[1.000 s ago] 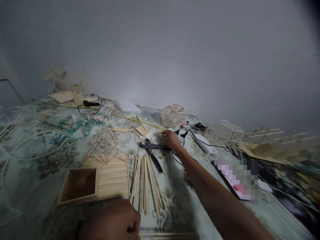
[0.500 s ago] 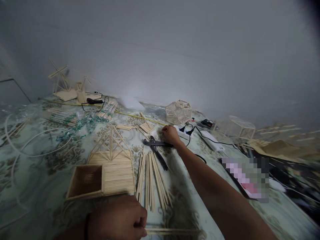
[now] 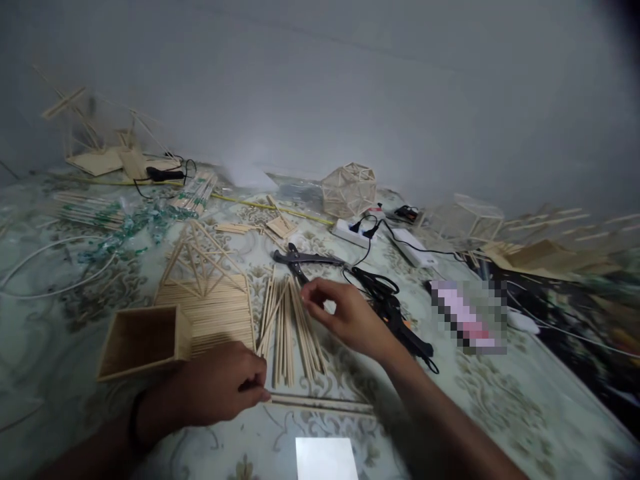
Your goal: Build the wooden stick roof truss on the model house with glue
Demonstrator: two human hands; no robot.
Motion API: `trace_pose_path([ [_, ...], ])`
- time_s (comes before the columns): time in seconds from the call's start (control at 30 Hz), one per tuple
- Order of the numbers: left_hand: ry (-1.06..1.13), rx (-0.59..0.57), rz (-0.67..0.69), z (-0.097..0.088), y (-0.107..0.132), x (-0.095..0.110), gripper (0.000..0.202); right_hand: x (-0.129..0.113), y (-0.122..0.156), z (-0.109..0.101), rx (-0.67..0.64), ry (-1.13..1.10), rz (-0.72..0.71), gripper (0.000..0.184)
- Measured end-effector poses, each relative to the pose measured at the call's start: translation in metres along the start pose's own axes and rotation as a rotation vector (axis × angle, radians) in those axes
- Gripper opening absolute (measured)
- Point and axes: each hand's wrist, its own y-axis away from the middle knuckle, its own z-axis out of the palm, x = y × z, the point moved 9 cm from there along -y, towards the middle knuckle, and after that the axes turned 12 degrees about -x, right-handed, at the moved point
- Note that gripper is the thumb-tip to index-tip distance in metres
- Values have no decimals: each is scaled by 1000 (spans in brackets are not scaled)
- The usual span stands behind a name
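Note:
My left hand (image 3: 225, 381) is closed, its fingertips pinching the left end of a pair of thin wooden sticks (image 3: 325, 404) that lie crosswise at the front. My right hand (image 3: 347, 317) hovers by the pliers (image 3: 295, 259), thumb and fingers curled into a pinch; whatever it may hold is too small to make out. Between the hands a bundle of loose wooden sticks (image 3: 286, 333) fans out on the patterned cloth. Beside my left hand stands a stick-built model with a slatted base (image 3: 220, 310), an open box (image 3: 143, 340) and a triangular frame (image 3: 200, 257).
Right of my right hand lies a black glue gun (image 3: 400, 327). Behind are a white power strip (image 3: 353, 232), a polyhedral stick frame (image 3: 350, 190) and wrapped stick packs (image 3: 90, 210). A phone-like blurred object (image 3: 467, 317) lies right; a white card (image 3: 326, 459) is in front.
My right hand has drawn back from beside the power strip to near the pliers and the stick bundle, uncovering the glue gun. My left hand stays at the sticks' end. The view has shifted.

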Motion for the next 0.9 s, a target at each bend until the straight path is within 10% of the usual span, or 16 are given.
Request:
trace_pose_path([
  [0.57,18,219,102,-3,0,19,28,52,48,31,-79,12,480,14],
  [0.73,141,263,144,-5,2,21,29,55,70,10,-82,-124,444,7],
  [0.9,392,292,78,2,-3,12,22,15,62,42,-38,-585,213,21],
])
